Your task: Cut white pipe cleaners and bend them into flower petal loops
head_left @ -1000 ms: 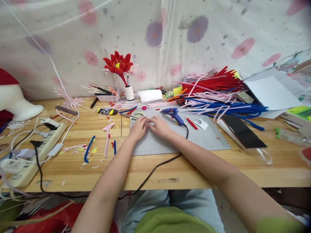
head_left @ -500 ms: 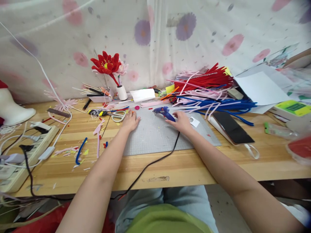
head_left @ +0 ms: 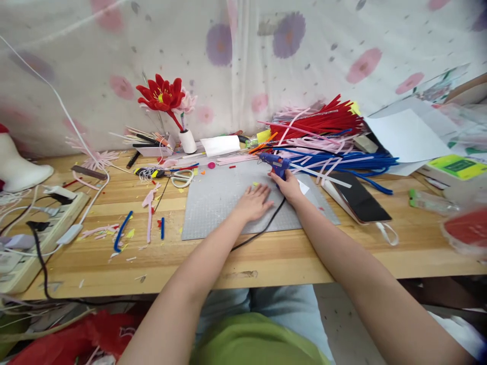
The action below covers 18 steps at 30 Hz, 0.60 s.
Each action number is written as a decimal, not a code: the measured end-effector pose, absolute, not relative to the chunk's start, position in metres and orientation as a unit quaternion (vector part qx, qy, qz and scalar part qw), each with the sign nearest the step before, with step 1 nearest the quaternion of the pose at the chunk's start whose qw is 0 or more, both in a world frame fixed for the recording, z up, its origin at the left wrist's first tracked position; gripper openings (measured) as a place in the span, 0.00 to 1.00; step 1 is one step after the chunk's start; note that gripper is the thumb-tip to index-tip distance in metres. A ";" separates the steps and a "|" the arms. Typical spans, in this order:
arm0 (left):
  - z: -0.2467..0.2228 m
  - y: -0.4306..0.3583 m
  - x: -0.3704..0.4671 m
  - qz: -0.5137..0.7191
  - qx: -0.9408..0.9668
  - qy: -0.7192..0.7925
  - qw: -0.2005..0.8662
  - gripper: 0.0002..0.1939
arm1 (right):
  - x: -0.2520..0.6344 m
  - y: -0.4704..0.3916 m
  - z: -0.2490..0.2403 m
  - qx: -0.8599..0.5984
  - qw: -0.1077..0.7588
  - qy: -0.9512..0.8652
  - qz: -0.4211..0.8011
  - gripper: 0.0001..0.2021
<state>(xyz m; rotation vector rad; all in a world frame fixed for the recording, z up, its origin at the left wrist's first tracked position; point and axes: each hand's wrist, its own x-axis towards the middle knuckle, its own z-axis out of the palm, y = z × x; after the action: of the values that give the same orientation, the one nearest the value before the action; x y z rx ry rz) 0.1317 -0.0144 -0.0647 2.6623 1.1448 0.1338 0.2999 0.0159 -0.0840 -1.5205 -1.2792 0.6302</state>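
My right hand (head_left: 288,185) is wrapped round the handle of a blue glue gun (head_left: 277,163), whose nozzle points left over the far right part of the grey cutting mat (head_left: 213,203). A pale strip stretches from beside the gun toward the phone. My left hand (head_left: 255,203) lies flat on the middle of the mat, fingers spread, holding nothing. The gun's black cord (head_left: 266,226) runs between my hands. Part of a small white card (head_left: 303,187) shows beside my right hand.
Red pipe cleaners (head_left: 323,119) and blue ones (head_left: 353,161) are piled behind the mat. A phone (head_left: 361,198) lies at right. Scissors (head_left: 182,178), a red flower (head_left: 162,95) in a white vase and a power strip (head_left: 49,238) are at left.
My left hand has moved right from the mat's far left edge to its middle. The glue gun, in my right hand, has moved right and back toward the pipe cleaners.
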 end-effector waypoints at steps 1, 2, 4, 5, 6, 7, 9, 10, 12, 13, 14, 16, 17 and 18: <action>-0.064 -0.007 0.115 0.040 0.897 0.425 0.116 0.32 | 0.302 0.014 -0.083 -0.635 0.494 -0.535 0.256 0.20; -0.064 -0.001 0.096 0.039 0.877 0.468 0.105 0.32 | 0.303 0.011 -0.081 -0.643 0.482 -0.541 0.248 0.20; -0.062 0.008 0.058 0.045 0.821 0.564 0.077 0.33 | 0.301 0.008 -0.077 -0.661 0.455 -0.552 0.227 0.21; -0.060 0.010 0.043 0.051 0.792 0.605 0.060 0.33 | 0.300 0.006 -0.075 -0.670 0.442 -0.558 0.213 0.21; -0.058 0.010 0.031 0.059 0.769 0.636 0.038 0.33 | 0.298 0.005 -0.074 -0.678 0.427 -0.564 0.200 0.20; -0.057 0.009 0.024 0.072 0.757 0.650 0.013 0.32 | 0.296 0.005 -0.073 -0.684 0.411 -0.573 0.187 0.20; -0.055 0.004 0.022 0.095 0.772 0.628 -0.019 0.30 | 0.293 0.004 -0.071 -0.689 0.379 -0.597 0.161 0.19; -0.056 0.001 0.025 0.099 0.796 0.596 -0.018 0.30 | 0.292 0.005 -0.071 -0.689 0.362 -0.610 0.148 0.18; -0.059 -0.003 0.029 0.083 0.859 0.505 0.015 0.29 | 0.290 0.005 -0.072 -0.690 0.332 -0.632 0.123 0.17; -0.061 -0.003 0.027 0.067 0.887 0.456 0.037 0.29 | 0.290 0.005 -0.072 -0.690 0.320 -0.640 0.113 0.16; -0.063 -0.001 0.022 0.052 0.901 0.428 0.051 0.28 | 0.290 0.006 -0.072 -0.690 0.311 -0.646 0.104 0.16; -0.065 0.006 0.002 0.036 0.901 0.428 0.064 0.26 | 0.290 0.007 -0.071 -0.691 0.297 -0.653 0.093 0.16; -0.064 0.011 -0.010 0.044 0.891 0.448 0.053 0.25 | 0.290 0.007 -0.069 -0.691 0.291 -0.655 0.092 0.16; -0.062 0.016 -0.023 0.063 0.880 0.470 0.028 0.23 | 0.290 0.007 -0.067 -0.689 0.283 -0.660 0.095 0.16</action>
<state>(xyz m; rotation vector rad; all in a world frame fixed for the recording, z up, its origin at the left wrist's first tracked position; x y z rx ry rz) -0.0228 0.0160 -0.0616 2.7161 1.4511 0.1952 0.2900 0.0074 -0.0668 -1.8451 -1.7665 0.2546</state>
